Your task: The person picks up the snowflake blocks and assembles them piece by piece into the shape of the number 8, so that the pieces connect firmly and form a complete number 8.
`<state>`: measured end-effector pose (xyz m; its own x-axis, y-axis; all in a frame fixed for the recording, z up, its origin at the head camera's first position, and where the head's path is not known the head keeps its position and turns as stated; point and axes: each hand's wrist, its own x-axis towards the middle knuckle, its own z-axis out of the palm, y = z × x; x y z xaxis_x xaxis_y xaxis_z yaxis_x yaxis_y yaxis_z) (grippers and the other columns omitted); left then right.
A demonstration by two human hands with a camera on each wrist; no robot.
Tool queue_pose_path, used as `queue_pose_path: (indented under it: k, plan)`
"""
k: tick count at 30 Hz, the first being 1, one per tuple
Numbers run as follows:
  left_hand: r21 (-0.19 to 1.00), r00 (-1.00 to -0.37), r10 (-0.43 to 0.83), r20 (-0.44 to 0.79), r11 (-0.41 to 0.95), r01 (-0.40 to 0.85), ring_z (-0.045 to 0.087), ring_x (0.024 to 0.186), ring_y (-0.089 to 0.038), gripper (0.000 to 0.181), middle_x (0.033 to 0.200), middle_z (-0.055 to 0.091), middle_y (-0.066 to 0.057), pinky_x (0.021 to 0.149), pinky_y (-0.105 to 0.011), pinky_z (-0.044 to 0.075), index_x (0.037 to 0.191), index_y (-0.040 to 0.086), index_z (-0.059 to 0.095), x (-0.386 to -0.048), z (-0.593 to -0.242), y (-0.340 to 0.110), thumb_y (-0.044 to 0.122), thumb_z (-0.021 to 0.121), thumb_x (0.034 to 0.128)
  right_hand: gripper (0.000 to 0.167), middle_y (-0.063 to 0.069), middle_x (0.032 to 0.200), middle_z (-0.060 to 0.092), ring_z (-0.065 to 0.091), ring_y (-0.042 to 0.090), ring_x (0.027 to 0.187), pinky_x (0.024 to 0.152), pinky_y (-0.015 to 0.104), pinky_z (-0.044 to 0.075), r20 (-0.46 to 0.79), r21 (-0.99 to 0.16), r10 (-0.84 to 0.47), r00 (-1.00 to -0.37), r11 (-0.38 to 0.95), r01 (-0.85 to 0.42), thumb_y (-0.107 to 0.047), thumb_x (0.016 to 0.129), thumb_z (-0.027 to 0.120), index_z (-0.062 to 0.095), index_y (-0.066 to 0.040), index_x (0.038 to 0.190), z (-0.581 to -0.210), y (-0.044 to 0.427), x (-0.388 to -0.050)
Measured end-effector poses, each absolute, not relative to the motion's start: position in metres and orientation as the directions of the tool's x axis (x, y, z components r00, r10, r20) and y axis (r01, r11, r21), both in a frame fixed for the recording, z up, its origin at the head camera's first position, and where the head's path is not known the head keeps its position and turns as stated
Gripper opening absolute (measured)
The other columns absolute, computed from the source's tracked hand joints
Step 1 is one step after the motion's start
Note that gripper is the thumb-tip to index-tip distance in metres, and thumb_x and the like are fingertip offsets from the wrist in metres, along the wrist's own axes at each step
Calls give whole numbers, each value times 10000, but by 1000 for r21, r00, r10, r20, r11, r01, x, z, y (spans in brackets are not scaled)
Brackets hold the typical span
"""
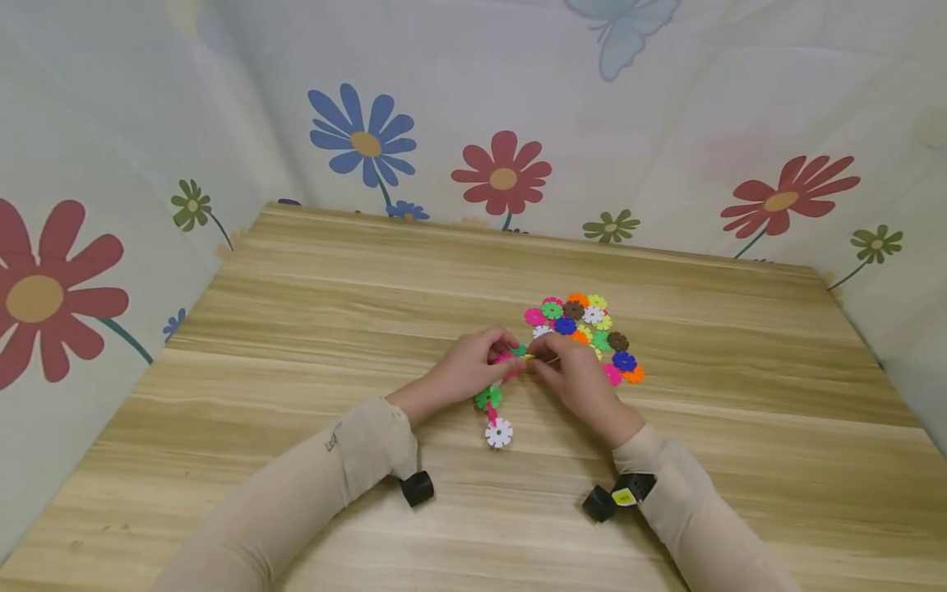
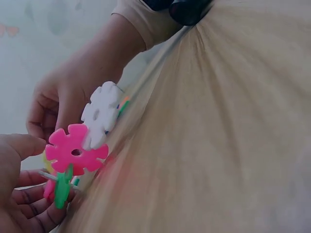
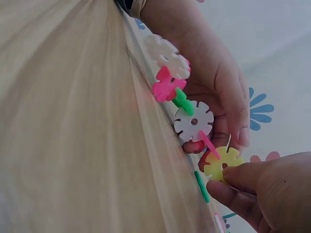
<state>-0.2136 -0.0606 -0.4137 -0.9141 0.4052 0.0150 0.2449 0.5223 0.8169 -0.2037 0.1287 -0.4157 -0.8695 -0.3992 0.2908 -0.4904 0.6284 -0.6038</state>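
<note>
Both hands meet above the table around a chain of notched plastic flower discs. My left hand (image 1: 468, 366) holds the chain, its fingers round a pink disc and a white disc (image 3: 183, 127) near the upper end. From there hang a green disc (image 1: 483, 401), a pink disc (image 2: 90, 154) and, lowest toward me, a white disc (image 1: 491, 436). Between thumb and finger my right hand (image 1: 580, 378) pinches a yellow disc (image 3: 213, 168). In the right wrist view the yellow disc meets the edge of a thin-looking pink disc (image 3: 209, 144); how deep it sits cannot be told.
A loose pile of discs (image 1: 565, 326) in several colours lies just beyond my right hand, partly hidden by it. The wood-grained table (image 1: 333, 288) reaches back to a flower-printed cloth (image 1: 422, 49). A black wrist camera (image 1: 418, 489) hangs below the left sleeve.
</note>
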Motion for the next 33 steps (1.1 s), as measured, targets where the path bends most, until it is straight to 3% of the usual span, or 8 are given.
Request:
queue_pose_path:
  k: [7, 17, 23, 33]
  plan:
    - [820, -907, 420, 26, 511, 260, 585, 753, -100, 238, 856, 667, -35, 696, -201, 483, 1084, 80, 646, -215, -417, -59, 246, 660, 914, 127, 124, 879, 717, 699, 226, 827, 729, 295, 578, 325, -622, -403, -856, 590, -514, -4, 844, 697, 629, -8, 951, -418, 127, -204]
    - [825, -906, 419, 58, 490, 280, 551, 653, -81, 151, 740, 638, 8, 642, -209, 449, 923, 126, 667, -217, -424, -59, 268, 619, 942, 113, 141, 872, 678, 706, 234, 762, 672, 244, 575, 298, -680, -395, -869, 550, -484, 6, 853, 683, 609, 4, 939, -420, 126, -204]
    - [828, -904, 421, 80, 476, 295, 551, 683, -80, 142, 757, 643, 5, 677, -214, 459, 908, 131, 665, -218, -423, -61, 267, 631, 933, 104, 139, 879, 643, 690, 223, 749, 661, 195, 564, 308, -705, -410, -859, 508, -495, 44, 849, 671, 607, 14, 924, -423, 126, -204]
    - [869, -892, 451, 11, 437, 232, 609, 676, -78, 155, 793, 671, -17, 676, -223, 483, 959, 128, 650, -218, -421, -63, 278, 646, 922, 101, 120, 907, 635, 689, 221, 808, 690, 187, 563, 329, -693, -422, -845, 500, -520, 17, 851, 681, 619, 3, 931, -423, 128, -204]
